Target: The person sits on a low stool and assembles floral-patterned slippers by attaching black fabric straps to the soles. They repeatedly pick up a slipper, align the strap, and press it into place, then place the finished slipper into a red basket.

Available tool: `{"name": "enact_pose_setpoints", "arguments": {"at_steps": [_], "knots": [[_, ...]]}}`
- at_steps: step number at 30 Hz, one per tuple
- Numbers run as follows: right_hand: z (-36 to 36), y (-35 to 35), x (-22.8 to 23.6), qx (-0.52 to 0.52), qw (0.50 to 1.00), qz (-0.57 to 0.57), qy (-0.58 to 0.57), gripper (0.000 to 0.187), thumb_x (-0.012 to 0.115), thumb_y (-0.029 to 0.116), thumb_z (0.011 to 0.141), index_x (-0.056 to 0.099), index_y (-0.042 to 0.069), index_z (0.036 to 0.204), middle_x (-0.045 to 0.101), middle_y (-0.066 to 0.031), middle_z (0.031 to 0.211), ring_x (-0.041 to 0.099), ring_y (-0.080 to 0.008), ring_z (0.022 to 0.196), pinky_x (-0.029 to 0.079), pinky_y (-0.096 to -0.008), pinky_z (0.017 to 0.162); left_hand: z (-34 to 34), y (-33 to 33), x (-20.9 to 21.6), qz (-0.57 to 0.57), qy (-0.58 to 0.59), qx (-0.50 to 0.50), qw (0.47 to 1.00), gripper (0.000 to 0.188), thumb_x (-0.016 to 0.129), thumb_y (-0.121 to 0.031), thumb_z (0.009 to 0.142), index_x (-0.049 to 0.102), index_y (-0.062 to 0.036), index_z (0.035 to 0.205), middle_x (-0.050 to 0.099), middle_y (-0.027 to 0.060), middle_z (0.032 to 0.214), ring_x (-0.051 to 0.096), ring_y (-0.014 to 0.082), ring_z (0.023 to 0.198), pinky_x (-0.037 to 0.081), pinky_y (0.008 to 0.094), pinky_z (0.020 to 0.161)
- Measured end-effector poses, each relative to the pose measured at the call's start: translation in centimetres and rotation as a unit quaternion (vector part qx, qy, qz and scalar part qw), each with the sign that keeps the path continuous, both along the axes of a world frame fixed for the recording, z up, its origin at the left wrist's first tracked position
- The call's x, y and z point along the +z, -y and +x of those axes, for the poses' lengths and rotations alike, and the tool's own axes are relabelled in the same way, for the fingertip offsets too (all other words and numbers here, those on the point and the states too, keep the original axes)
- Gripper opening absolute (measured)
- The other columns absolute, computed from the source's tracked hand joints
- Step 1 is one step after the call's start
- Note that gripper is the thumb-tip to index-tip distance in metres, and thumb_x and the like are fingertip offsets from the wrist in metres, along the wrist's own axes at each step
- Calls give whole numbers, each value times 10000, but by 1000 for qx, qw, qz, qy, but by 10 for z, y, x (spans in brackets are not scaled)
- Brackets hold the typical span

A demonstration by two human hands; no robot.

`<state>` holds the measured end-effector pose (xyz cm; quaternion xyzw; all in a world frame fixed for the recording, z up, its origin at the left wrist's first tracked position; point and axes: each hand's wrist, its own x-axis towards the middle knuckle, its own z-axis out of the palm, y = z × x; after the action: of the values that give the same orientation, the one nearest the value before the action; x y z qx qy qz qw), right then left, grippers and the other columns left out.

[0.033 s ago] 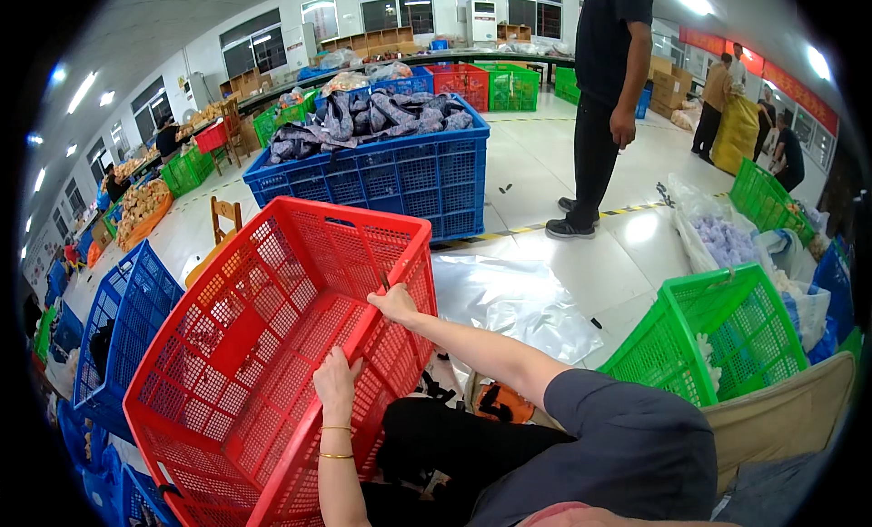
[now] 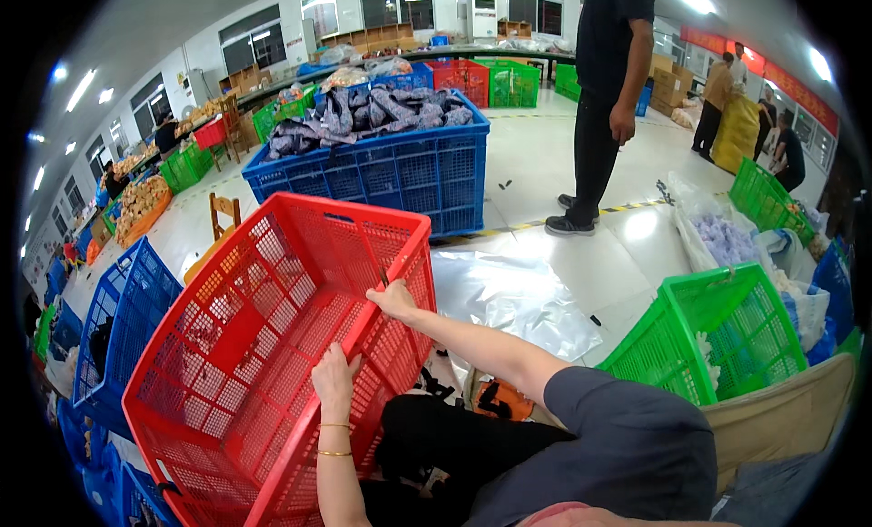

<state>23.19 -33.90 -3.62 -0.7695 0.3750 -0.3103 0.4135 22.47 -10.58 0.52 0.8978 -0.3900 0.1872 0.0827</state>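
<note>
A large red plastic crate (image 2: 245,336) with mesh walls is tilted in front of me, its open top turned toward me. No load shows in it beyond a few small dark bits seen at its mesh. My left hand (image 2: 335,379), with two thin gold bangles on the wrist, is closed over the crate's near rim. Farther along the same rim, my right hand (image 2: 394,300) also grips it. A thin dark piece (image 2: 384,277) sticks up by the right fingers; I cannot tell what it is.
Beyond stands a blue crate (image 2: 400,182) heaped with dark patterned fabric pieces (image 2: 381,114). Clear plastic sheeting (image 2: 509,295) covers floor to the right. A green crate (image 2: 636,336) leans at right, a blue crate (image 2: 123,327) at left. A person in dark clothes (image 2: 604,100) stands ahead.
</note>
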Motion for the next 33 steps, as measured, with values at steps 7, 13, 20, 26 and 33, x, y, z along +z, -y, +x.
{"name": "enact_pose_setpoints", "arguments": {"at_steps": [7,13,20,26,33], "knots": [[-55,55,44,275,948,126,-100,486,655,538,815,663,53,849,606,-36,625,446,-99,448,338,-257,413,11,-3,-4,5,7,-27,1000,400,679,-420,813,533,-62,916,633,131,738,646,276,632,520,373,564],[-119,159,-73,228,932,205,-192,367,488,285,906,576,-30,1072,691,-138,763,565,-129,455,420,-258,410,9,-4,5,38,-11,-1,999,419,649,-457,835,497,-67,829,629,128,700,643,264,614,509,361,520],[-180,195,-243,181,882,109,-421,456,575,378,865,649,-72,874,673,-201,732,677,-273,626,551,-390,662,8,7,7,25,-34,17,999,435,663,-426,840,457,-45,798,566,137,660,593,317,605,447,391,508],[-134,143,-316,162,885,-143,-412,610,725,398,762,476,-24,1126,537,-238,1110,631,-371,919,540,-440,732,6,20,8,52,-15,44,998,427,717,-387,805,470,-39,797,552,145,655,582,320,592,448,385,502],[-71,163,-348,185,856,-221,-428,1046,771,397,703,183,-71,1430,210,-314,1470,597,-340,1027,556,-385,778,7,29,9,110,-7,86,990,413,766,-357,757,518,-34,823,553,116,677,585,283,570,456,348,487]]}}
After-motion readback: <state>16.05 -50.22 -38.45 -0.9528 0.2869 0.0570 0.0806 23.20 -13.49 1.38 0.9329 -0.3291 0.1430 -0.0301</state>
